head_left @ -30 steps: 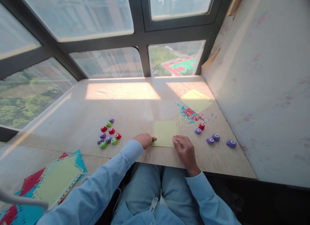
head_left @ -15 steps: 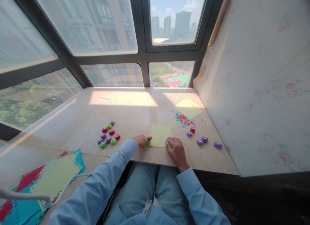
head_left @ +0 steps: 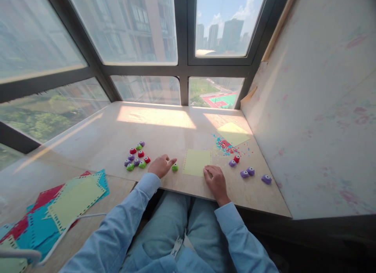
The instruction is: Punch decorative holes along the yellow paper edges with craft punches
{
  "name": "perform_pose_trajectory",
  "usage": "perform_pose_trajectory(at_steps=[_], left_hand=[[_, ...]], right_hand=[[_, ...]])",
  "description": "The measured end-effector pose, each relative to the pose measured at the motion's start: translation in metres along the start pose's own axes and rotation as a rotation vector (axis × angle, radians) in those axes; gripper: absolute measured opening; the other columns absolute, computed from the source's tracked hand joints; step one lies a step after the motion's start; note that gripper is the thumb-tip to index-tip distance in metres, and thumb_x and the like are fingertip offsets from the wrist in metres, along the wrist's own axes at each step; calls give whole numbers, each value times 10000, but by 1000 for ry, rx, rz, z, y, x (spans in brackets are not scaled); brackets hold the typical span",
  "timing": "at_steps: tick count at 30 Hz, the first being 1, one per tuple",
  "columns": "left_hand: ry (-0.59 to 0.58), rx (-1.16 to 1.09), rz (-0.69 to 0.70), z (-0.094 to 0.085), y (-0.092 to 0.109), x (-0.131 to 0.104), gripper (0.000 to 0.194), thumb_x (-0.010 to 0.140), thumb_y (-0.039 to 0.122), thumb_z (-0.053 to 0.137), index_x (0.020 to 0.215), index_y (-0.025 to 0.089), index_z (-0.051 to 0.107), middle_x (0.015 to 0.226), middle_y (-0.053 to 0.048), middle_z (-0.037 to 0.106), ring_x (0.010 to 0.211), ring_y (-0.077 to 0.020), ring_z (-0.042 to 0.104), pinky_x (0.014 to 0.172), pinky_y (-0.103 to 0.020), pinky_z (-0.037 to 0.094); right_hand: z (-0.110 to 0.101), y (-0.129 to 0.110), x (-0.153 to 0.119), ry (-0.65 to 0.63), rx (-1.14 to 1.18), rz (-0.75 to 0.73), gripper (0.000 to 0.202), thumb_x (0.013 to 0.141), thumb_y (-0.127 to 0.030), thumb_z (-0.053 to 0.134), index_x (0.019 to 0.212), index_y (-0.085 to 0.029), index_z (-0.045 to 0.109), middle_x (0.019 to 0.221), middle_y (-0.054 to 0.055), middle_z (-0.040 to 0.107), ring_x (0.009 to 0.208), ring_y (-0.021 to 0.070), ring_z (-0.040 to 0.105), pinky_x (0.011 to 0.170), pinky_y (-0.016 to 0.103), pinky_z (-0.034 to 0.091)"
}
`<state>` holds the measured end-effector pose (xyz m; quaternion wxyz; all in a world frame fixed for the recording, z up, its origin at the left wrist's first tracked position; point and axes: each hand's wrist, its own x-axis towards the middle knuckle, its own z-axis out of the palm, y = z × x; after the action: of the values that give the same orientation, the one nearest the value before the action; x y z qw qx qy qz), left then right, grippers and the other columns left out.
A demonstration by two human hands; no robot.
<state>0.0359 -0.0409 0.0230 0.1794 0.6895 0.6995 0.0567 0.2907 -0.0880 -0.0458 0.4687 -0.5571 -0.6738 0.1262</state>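
Observation:
A pale yellow paper sheet with small cut-outs along its side edges lies in front of me. Curled fingers of my right hand grip its lower right edge. Left of the sheet, a small green craft punch sits on the tabletop, apart from the paper. My left hand is beside that punch, thumb and forefinger apart and nothing held. Farther left stands a cluster of red, purple and green punches.
Several punches sit to the right. Blue, red and yellow paper bits are scattered behind the sheet, by another yellow sheet. Coloured sheets and a white cable lie at left. A wall bounds the right side.
My left hand has drawn back leftward from the green punch, which now stands away from the sheet's left edge. My right hand stays at the sheet. The whole view has shifted slightly.

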Motion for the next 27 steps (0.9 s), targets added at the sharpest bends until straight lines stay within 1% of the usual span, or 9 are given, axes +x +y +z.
perform_pose_trajectory(at_steps=[2, 3, 5, 6, 8, 12, 15, 20, 27], left_hand=[[41, -67, 151, 4, -3, -2, 483, 853, 455, 608, 1223, 146, 590, 1170, -140, 652, 924, -215, 659, 845, -326, 493], [46, -104, 241, 7, -4, -2, 483, 809, 368, 674, 1235, 156, 591, 1208, -129, 638, 924, -200, 658, 870, -314, 495], [44, -157, 367, 13, -5, -2, 399, 758, 207, 702, 1151, 172, 648, 1190, -102, 653, 960, -192, 652, 918, -300, 489], [46, -166, 383, 17, -5, -2, 339, 752, 154, 684, 1090, 181, 675, 1148, -88, 673, 995, -195, 645, 941, -298, 482], [77, -176, 358, 22, -5, -1, 271, 765, 103, 636, 1015, 192, 695, 1063, -72, 702, 1029, -202, 639, 955, -306, 481], [167, -210, 283, 22, -8, -1, 298, 827, 119, 560, 1098, 191, 663, 1091, -74, 703, 1003, -193, 657, 929, -318, 509], [206, -203, 233, 15, -20, -4, 325, 836, 123, 539, 1136, 186, 649, 1151, -84, 692, 1043, -201, 649, 954, -336, 502], [230, -119, 132, 2, -46, -17, 310, 812, 138, 566, 1099, 163, 680, 1149, -118, 699, 1086, -250, 630, 1002, -385, 467], [273, -4, -26, -1, -66, -33, 299, 826, 187, 596, 1109, 185, 690, 1143, -101, 706, 1111, -261, 610, 1000, -354, 459]], right_hand=[[0, 0, 0, 3, 8, 4, 228, 901, -270, 515, 859, -193, 725, 917, 105, 739, 917, 246, 641, 878, 421, 502], [0, 0, 0, 3, 12, 5, 227, 900, -272, 515, 862, -194, 725, 918, 104, 739, 919, 247, 641, 878, 423, 502], [0, 0, 0, 3, 15, 9, 227, 899, -277, 518, 866, -192, 726, 917, 106, 738, 920, 249, 640, 878, 427, 503], [-1, 0, 0, 3, 16, 10, 226, 898, -279, 520, 868, -191, 726, 916, 107, 737, 920, 249, 640, 878, 427, 503], [-1, 0, 0, 2, 17, 10, 225, 898, -279, 520, 869, -195, 727, 917, 105, 736, 920, 248, 638, 879, 428, 503], [-1, 1, -1, -2, 21, 6, 226, 899, -279, 518, 868, -199, 727, 920, 104, 735, 918, 248, 636, 873, 432, 504], [-1, 1, -1, -5, 22, 7, 225, 899, -285, 521, 867, -200, 727, 922, 105, 735, 917, 251, 637, 872, 436, 504], [-1, 3, -1, -25, 20, 0, 230, 905, -297, 524, 871, -184, 722, 924, 114, 731, 920, 256, 634, 877, 447, 502], [0, 10, -4, -11, 39, -36, 264, 911, -375, 540, 862, -192, 724, 925, 116, 733, 912, 268, 637, 862, 466, 501]])
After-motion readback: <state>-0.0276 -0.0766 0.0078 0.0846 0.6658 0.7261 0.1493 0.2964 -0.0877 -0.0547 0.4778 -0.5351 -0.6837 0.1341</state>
